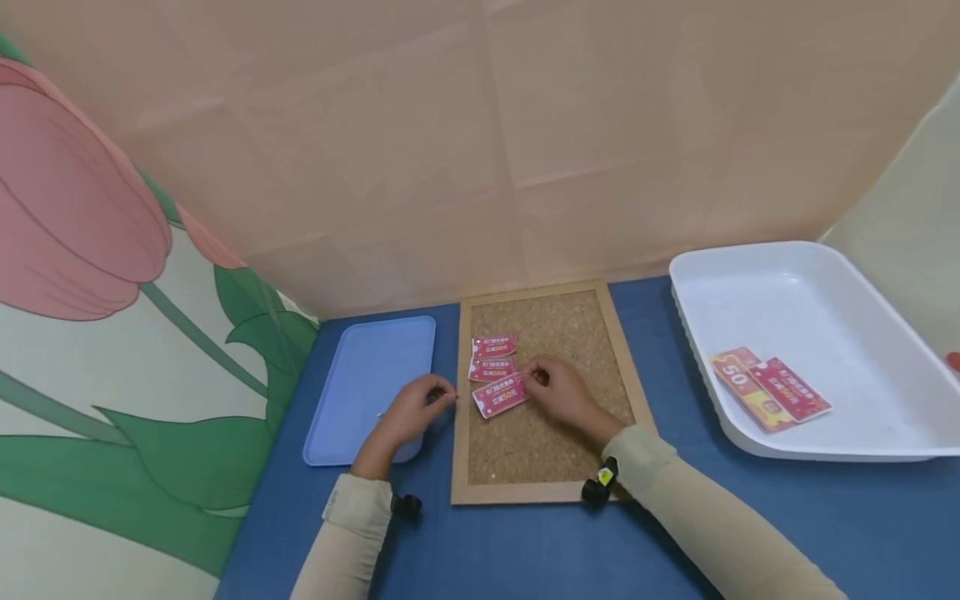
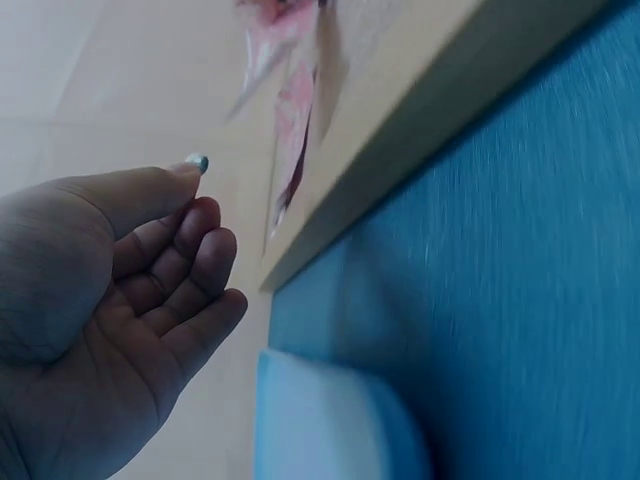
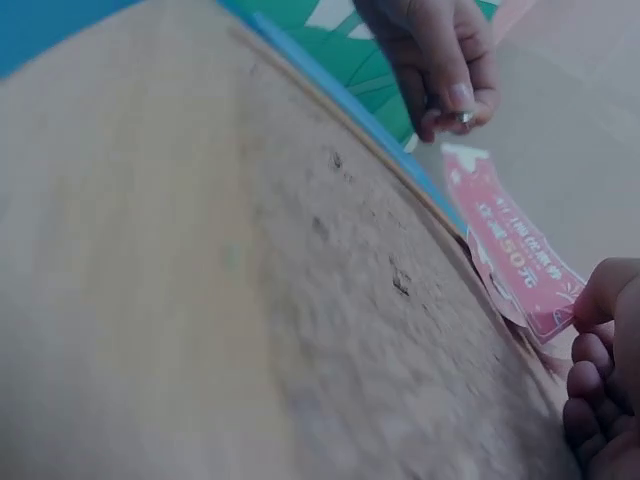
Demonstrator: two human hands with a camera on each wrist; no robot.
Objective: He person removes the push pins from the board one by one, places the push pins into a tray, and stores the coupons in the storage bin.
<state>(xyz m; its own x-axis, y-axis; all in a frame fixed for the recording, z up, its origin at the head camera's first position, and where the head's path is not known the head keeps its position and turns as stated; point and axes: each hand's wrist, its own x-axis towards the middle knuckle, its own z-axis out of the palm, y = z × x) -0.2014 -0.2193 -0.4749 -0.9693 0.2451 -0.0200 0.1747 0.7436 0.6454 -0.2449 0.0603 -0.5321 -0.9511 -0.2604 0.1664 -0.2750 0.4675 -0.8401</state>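
A red coupon (image 1: 500, 395) lies slanted over the cork board (image 1: 555, 333), and my right hand (image 1: 561, 392) pinches its right end. In the right wrist view that coupon (image 3: 515, 245) is raised off the cork, held between thumb and finger. My left hand (image 1: 411, 414) is at the board's left edge and pinches a small shiny thumbtack (image 2: 200, 162) at the fingertips; its point cannot be made out. Two more red coupons, an upper one (image 1: 493, 345) and a lower one (image 1: 492, 369), lie on the cork above the held one.
A blue tray (image 1: 367, 358) stands left of the board, with tiny bits in it partly behind the left hand. On the right is a white tray (image 1: 795, 283) holding a yellow-orange coupon (image 1: 742, 396) and a red one (image 1: 797, 390). A blue cloth (image 1: 510, 550) covers the table.
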